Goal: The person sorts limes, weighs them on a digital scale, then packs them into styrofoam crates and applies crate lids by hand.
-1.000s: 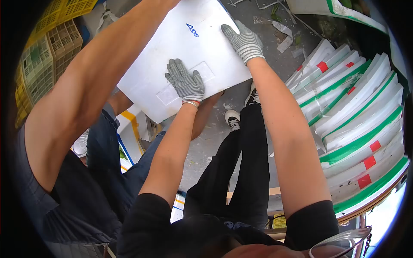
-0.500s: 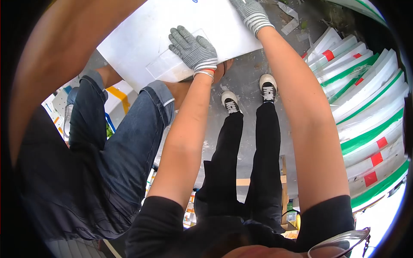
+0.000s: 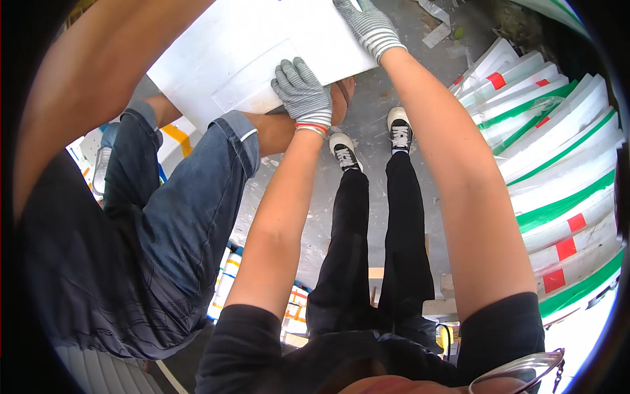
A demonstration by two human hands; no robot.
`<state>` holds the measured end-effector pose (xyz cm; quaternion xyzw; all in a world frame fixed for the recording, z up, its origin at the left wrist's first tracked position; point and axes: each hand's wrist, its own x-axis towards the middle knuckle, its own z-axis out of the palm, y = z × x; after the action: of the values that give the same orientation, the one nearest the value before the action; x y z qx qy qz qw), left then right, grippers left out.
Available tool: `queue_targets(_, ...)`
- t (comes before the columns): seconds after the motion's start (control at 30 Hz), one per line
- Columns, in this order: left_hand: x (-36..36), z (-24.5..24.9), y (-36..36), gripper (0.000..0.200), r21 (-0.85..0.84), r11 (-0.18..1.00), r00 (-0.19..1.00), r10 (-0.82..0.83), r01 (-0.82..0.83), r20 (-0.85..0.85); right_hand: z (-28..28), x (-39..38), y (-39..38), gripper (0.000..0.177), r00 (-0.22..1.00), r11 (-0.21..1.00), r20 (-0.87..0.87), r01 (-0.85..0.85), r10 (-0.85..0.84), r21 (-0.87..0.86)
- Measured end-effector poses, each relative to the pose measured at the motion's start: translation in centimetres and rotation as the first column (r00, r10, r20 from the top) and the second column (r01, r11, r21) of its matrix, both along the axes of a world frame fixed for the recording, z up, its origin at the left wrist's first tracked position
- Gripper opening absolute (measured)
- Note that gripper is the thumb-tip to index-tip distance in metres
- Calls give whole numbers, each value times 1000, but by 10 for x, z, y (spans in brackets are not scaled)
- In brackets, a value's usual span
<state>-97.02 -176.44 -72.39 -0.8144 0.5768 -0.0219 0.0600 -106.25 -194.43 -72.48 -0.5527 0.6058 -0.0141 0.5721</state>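
A large white foam box (image 3: 262, 39) with a smooth top fills the upper middle, its far part cut off by the view. My left hand (image 3: 305, 95), in a grey-and-white striped glove, rests at the near edge, fingers stretched out flat on the top. My right hand (image 3: 371, 26), gloved alike, lies along the right edge with its thumb side on the top. Some of its fingertips run out of view. Neither hand is wrapped round anything visible.
At left, close by, a person in rolled-up jeans (image 3: 190, 197) has an arm (image 3: 105, 85) reaching across above the box. White foam pieces with green and red tape (image 3: 538, 164) are stacked at right. Tape scraps (image 3: 436, 26) lie on the grey floor (image 3: 387, 85).
My left hand has slid nearer, from farther in on the top to the near edge. My right hand and the box's right edge have shifted slightly left and up.
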Motion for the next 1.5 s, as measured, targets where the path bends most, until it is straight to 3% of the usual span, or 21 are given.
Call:
queue_targets(0.07, -9, 1, -5, 62, 24, 998, 997, 63, -64, 34, 30, -12, -7, 80, 996, 995, 83, -49, 42, 83)
queue_targets(0.17, -14, 2, -3, 59, 59, 992, 986, 105, -113, 126, 2, -14, 27, 78, 992, 995, 104, 70, -77, 74)
queue_targets(0.23, -13, -7, 0, 59, 68, 991, 979, 98, -112, 180, -35, -20, 56, 84, 998, 997, -27, 61, -62, -54)
queue_targets(0.3, -18, 0, -3, 54, 66, 990, 979, 109, -122, 172, -4, -28, 51, 88, 999, 999, -33, 37, -37, 21)
queue_targets(0.4, -22, 16, 1, 53, 167, 977, 979, 106, -135, 172, 14, -30, 54, 89, 978, 993, -211, 14, 11, 116)
queue_targets(0.43, -20, 20, -2, 53, 195, 971, 978, 105, -140, 178, 43, -39, 57, 90, 914, 992, -385, -106, 127, 75)
queue_targets(0.5, -23, 25, -11, 53, 214, 966, 981, 110, -143, 158, 95, -66, 57, 79, 726, 861, -502, -502, 470, 80)
queue_targets(0.57, -21, 32, -9, 53, 215, 962, 982, 142, -167, 128, 118, -91, 33, 63, 470, 545, -323, -814, 821, 200)
queue_targets(0.6, -23, 41, -12, 63, 266, 941, 976, 192, -212, 98, 160, -104, 11, 54, 386, 473, -306, -829, 870, 298)
queue_targets(0.67, -28, 73, -17, 75, 381, 898, 968, 249, -222, -22, 275, -137, -10, 48, 304, 496, -488, -803, 818, 331)
queue_targets(0.7, -26, 88, -19, 81, 436, 873, 957, 278, -216, -82, 323, -157, -8, 44, 151, 385, -614, -882, 775, 269)
queue_targets(0.73, -15, 70, -15, 93, 412, 884, 949, 293, -221, -120, 368, -186, 4, 43, 116, 314, -701, -936, 704, 161)
queue_targets(0.77, -10, 73, -12, 92, 405, 890, 951, 281, -209, -126, 417, -203, 27, 44, 96, 325, -770, -934, 631, 150)
queue_targets(0.8, -9, 77, -9, 92, 402, 895, 954, 268, -194, -137, 439, -237, 54, 48, 236, 350, -765, -937, 599, -14)
queue_targets(0.83, -6, 75, -7, 91, 404, 897, 955, 255, -176, -149, 455, -252, 82, 51, 344, 440, -720, -896, 603, -59)
queue_targets(0.9, -2, 73, -3, 91, 395, 906, 943, 251, -150, -219, 449, -288, 137, 53, 485, 463, -668, -856, 565, -230)
queue_targets(1.0, 4, 61, 7, 90, 336, 936, 964, 180, -107, -196, 407, -324, 189, 42, 593, 518, -686, -778, 422, -355)
queue_targets(1.07, 2, 85, -2, 81, 448, 886, 937, 250, -119, -246, 393, -333, 192, 33, 666, 553, -658, -715, 352, -428)
queue_targets(1.2, -4, 92, -1, 78, 528, 836, 912, 322, -149, -252, 391, -342, 198, 22, 735, 511, -600, -665, 316, -545)
queue_targets(1.5, -1, 95, -13, 81, 557, 813, 915, 339, -167, -221, 390, -350, 193, 24, 768, 526, -558, -629, 313, -572)
